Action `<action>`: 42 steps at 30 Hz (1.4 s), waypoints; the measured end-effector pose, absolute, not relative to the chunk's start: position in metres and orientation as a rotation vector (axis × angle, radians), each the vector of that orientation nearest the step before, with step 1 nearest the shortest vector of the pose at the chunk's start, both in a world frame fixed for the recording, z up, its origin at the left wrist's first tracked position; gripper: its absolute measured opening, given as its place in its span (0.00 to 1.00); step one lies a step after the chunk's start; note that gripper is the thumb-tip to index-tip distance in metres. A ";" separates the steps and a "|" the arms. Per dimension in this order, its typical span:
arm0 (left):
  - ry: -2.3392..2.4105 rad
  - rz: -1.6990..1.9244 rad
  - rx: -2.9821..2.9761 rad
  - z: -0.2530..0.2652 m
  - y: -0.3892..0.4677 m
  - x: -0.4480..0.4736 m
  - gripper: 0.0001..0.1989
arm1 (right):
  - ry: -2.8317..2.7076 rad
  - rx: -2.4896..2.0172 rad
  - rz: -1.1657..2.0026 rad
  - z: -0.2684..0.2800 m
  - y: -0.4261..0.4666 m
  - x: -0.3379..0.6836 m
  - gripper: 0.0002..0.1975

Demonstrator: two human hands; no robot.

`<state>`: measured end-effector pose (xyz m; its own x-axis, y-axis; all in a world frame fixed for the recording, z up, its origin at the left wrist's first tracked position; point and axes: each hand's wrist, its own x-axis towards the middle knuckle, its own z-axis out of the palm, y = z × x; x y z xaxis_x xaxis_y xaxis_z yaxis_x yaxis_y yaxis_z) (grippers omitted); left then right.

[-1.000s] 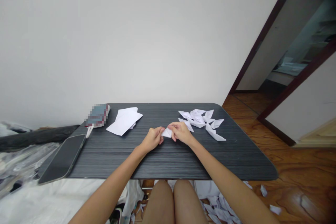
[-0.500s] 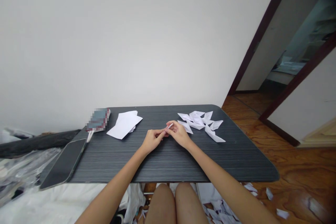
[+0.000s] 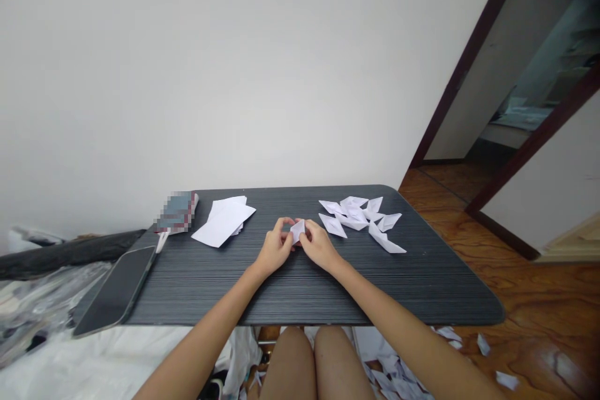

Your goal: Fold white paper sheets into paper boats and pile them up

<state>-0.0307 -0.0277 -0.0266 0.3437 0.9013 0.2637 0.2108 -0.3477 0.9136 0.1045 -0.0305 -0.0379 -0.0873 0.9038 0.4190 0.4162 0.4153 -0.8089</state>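
Note:
A small folded piece of white paper (image 3: 297, 230) is held between my two hands above the dark table (image 3: 300, 300). My left hand (image 3: 275, 246) pinches its left side with thumb and fingers. On the other side my right hand (image 3: 319, 245) grips it, thumb on the near face. The fingers behind the paper are partly hidden. Several folded white paper boats (image 3: 354, 212) lie in a cluster to the right of my hands. To the left rests a small stack of flat white paper sheets (image 3: 225, 222).
A phone (image 3: 117, 290) lies at the table's left edge, near a blurred packet (image 3: 177, 212). A white wall (image 3: 281, 75) stands behind the table. Below on the right, paper pieces (image 3: 398, 378) are scattered on the wooden floor (image 3: 539, 312). An open doorway is at the right.
The folded paper has turned from nearly edge-on to showing a flat, pointed face. My fingers have shifted so both thumbs press on its near side.

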 end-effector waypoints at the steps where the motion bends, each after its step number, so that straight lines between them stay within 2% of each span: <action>1: 0.991 1.063 1.738 -0.027 -0.027 -0.031 0.12 | -1.708 -1.156 0.593 -0.037 -0.031 0.104 0.17; 10: 0.836 1.010 1.195 -0.029 -0.020 -0.028 0.20 | -1.940 -0.982 0.338 -0.038 -0.033 0.108 0.24; 18: 0.764 0.953 1.156 -0.031 -0.020 -0.034 0.35 | -2.076 -0.853 0.402 -0.031 -0.041 0.111 0.27; 20: 0.775 0.960 1.194 -0.031 -0.019 -0.035 0.38 | -2.037 -0.860 0.482 -0.028 -0.041 0.113 0.26; 23: 0.803 0.954 1.326 -0.031 -0.020 -0.035 0.40 | -1.843 -0.987 0.604 -0.028 -0.037 0.114 0.16; 26: 0.829 0.938 1.439 -0.030 -0.023 -0.032 0.40 | -1.657 -1.076 0.752 -0.032 -0.029 0.113 0.07; 29: 0.903 0.945 1.480 -0.030 -0.024 -0.030 0.38 | -1.501 -1.032 1.001 -0.036 -0.024 0.112 0.08; 32: 0.915 0.874 1.521 -0.030 -0.023 -0.029 0.24 | -1.350 -0.986 1.158 -0.038 -0.022 0.110 0.10; 35: 0.834 0.777 1.470 -0.028 -0.023 -0.029 0.17 | -1.290 -0.976 1.163 -0.037 -0.024 0.110 0.11; 42: 0.782 0.783 1.391 -0.022 -0.029 -0.031 0.18 | -1.461 -1.040 1.116 -0.033 -0.025 0.116 0.11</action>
<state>-0.0314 -0.0286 -0.0224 0.5328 0.8461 -0.0155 -0.0163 0.0285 0.9995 0.1162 -0.0253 -0.0326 -0.1478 0.9689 0.1984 0.0630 0.2095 -0.9758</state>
